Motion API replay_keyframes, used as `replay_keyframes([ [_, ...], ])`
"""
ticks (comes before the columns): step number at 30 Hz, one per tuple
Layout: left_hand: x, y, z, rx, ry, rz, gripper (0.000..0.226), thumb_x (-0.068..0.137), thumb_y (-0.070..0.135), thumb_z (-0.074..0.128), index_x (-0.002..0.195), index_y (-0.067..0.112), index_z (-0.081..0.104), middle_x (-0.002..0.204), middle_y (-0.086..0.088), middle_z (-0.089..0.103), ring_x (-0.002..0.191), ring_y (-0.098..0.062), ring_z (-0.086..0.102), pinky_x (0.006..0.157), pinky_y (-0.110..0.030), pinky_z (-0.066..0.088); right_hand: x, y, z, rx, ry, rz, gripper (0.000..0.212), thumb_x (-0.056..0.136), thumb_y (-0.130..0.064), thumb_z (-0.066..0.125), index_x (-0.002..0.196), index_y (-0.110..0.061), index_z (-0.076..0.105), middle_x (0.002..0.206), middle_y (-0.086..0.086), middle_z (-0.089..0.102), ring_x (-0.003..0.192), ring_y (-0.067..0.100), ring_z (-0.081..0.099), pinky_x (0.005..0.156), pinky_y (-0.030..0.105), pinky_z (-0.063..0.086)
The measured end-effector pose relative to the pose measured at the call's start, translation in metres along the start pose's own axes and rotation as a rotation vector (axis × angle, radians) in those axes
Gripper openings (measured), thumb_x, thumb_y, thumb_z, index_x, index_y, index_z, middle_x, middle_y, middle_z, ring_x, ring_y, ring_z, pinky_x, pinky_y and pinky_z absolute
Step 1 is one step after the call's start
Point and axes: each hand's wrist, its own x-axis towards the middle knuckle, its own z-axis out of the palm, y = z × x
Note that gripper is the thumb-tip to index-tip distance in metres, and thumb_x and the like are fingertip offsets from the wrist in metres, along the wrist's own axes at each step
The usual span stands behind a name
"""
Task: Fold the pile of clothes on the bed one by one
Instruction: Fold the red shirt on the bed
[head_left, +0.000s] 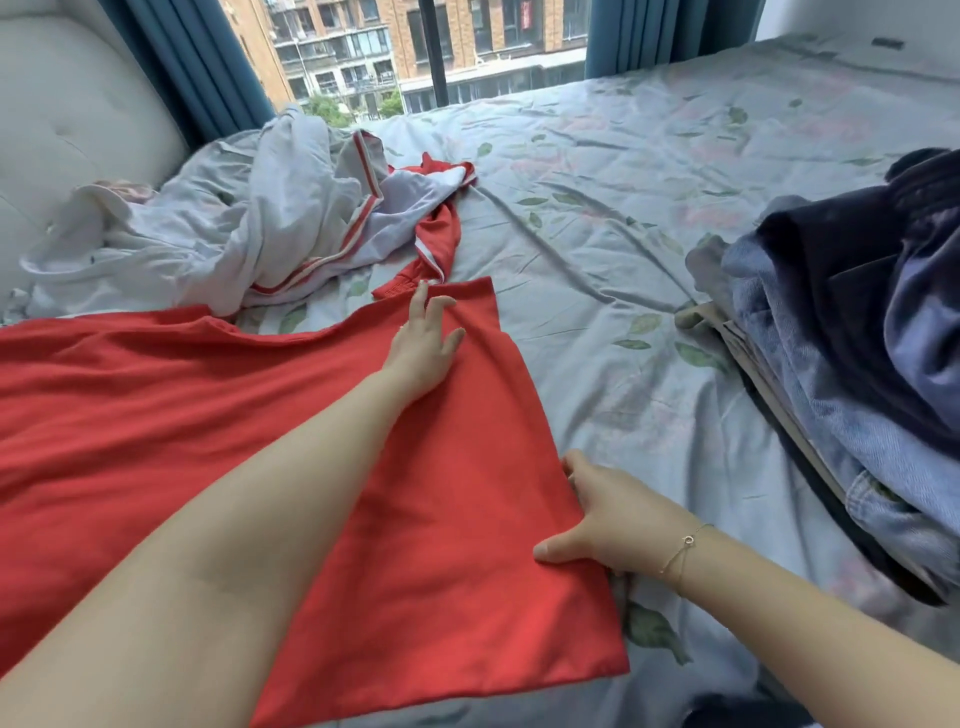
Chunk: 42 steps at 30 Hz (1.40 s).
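On the bed (649, 218), covered by a pale blue-grey sheet printed with green leaves and faint pink flowers, a red garment (441, 493) lies spread flat across the near left part of the surface, its right edge running diagonally toward the viewer.

Surroundings: beyond the red garment, at the far left, sits an unfolded heap of white clothes with red-and-white striped trim (270, 228), with a smaller crumpled red piece (439, 234) lying against its right side, just beside the far corner of the spread garment. At the right edge of the bed stands a stack of blue denim and dark navy clothes (852, 332), well apart from the red garment. A padded light headboard (67, 104) is at far left, teal curtains (192, 57) flank a window (426, 47) showing brick apartment blocks. Nothing lies on top of the red garment apart from the person's arms.

Markings: no brand, label or legible writing can be made out on any item.

Hands: the left hand (423, 348) rests on the far corner of the red garment, fingers extended and slightly spread, pressing the cloth flat. The right hand (602, 519) grips the garment's right edge, thumb on top of the cloth and fingers tucked under it. A thin bracelet (685, 545) is on the right wrist.
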Motion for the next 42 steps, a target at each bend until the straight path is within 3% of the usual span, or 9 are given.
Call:
replay_keyframes([
  [4,-0.068,0.011,-0.043,0.011,-0.09,0.125,0.038,0.093,0.016,0.058,0.131,0.015,0.051,0.152,-0.009,0.034,0.136,-0.025,0.04,0.112,-0.036,0.031,-0.024,-0.014,0.001,-0.459,0.26,-0.082,0.082,0.078,-0.038,0.07,0.143,-0.025,0.021,0.113,0.002,0.053,0.097,0.025,0.06,0.07,0.033,0.044],
  [7,-0.145,0.02,-0.075,-0.01,-0.137,0.211,0.027,0.089,0.013,0.063,0.115,0.017,0.06,0.13,-0.001,0.051,0.11,-0.017,0.056,0.098,-0.027,0.04,-0.041,-0.029,0.01,-0.435,0.329,-0.311,0.06,0.084,-0.037,0.064,0.136,-0.03,0.037,0.118,-0.005,0.043,0.104,0.018,0.055,0.072,0.033,0.045],
  [13,-0.286,-0.005,-0.112,0.018,-0.179,0.181,0.023,0.078,0.018,0.061,0.098,0.03,0.06,0.101,0.018,0.046,0.093,0.0,0.049,0.085,-0.019,0.042,-0.062,-0.041,0.054,-0.555,-0.02,-0.789,0.047,0.077,-0.04,0.064,0.121,-0.029,0.055,0.123,-0.007,0.048,0.108,0.017,0.048,0.086,0.036,0.045],
  [16,-0.329,-0.033,-0.115,0.132,-0.289,0.106,0.037,0.071,0.027,0.048,0.106,0.038,0.056,0.108,0.021,0.044,0.099,-0.005,0.048,0.085,-0.032,0.045,-0.065,-0.035,0.068,-0.761,-0.022,-0.761,0.064,0.072,-0.03,0.059,0.134,-0.029,0.043,0.14,-0.007,0.039,0.124,0.018,0.042,0.088,0.036,0.044],
  [22,-0.341,-0.05,-0.116,0.261,-0.201,0.122,0.053,0.063,0.021,0.044,0.112,0.036,0.057,0.112,0.017,0.048,0.096,-0.009,0.046,0.078,-0.03,0.042,-0.068,-0.027,0.067,-0.719,-0.013,-0.678,0.074,0.068,-0.002,0.047,0.138,-0.028,0.043,0.151,-0.011,0.03,0.137,0.013,0.031,0.094,0.034,0.047],
  [27,-0.34,-0.064,-0.111,0.416,0.012,0.109,0.047,0.053,0.0,0.062,0.093,0.025,0.063,0.092,0.006,0.06,0.079,-0.024,0.06,0.062,-0.033,0.046,-0.07,-0.017,0.053,-0.656,0.114,-0.543,0.047,0.077,-0.003,0.05,0.116,-0.027,0.061,0.124,-0.013,0.054,0.116,0.011,0.05,0.086,0.038,0.048],
  [34,-0.338,-0.076,-0.137,0.291,0.184,0.005,0.034,0.065,0.007,0.046,0.095,0.017,0.058,0.092,-0.004,0.063,0.087,-0.031,0.061,0.067,-0.041,0.052,-0.048,-0.009,0.001,0.025,0.155,-0.33,0.002,0.083,-0.015,0.073,0.082,-0.014,0.074,0.073,0.0,0.068,0.068,0.007,0.055,0.07,0.027,0.044],
  [40,-0.307,-0.09,-0.151,-0.11,0.073,-0.183,0.014,0.077,0.021,0.039,0.081,0.028,0.051,0.074,-0.005,0.061,0.076,-0.03,0.056,0.069,-0.037,0.038,-0.023,-0.016,-0.011,0.574,0.114,-0.163,0.021,0.091,-0.021,0.064,0.105,-0.008,0.071,0.092,-0.001,0.073,0.083,0.009,0.066,0.08,0.023,0.053],
  [42,-0.294,-0.091,-0.151,-0.15,0.037,-0.178,0.003,0.084,0.028,0.051,0.081,0.029,0.052,0.072,0.002,0.06,0.07,-0.019,0.055,0.069,-0.023,0.04,-0.012,-0.018,-0.009,0.637,0.141,-0.139,0.021,0.092,-0.021,0.062,0.109,-0.01,0.069,0.095,-0.001,0.073,0.082,0.008,0.067,0.075,0.02,0.054],
])
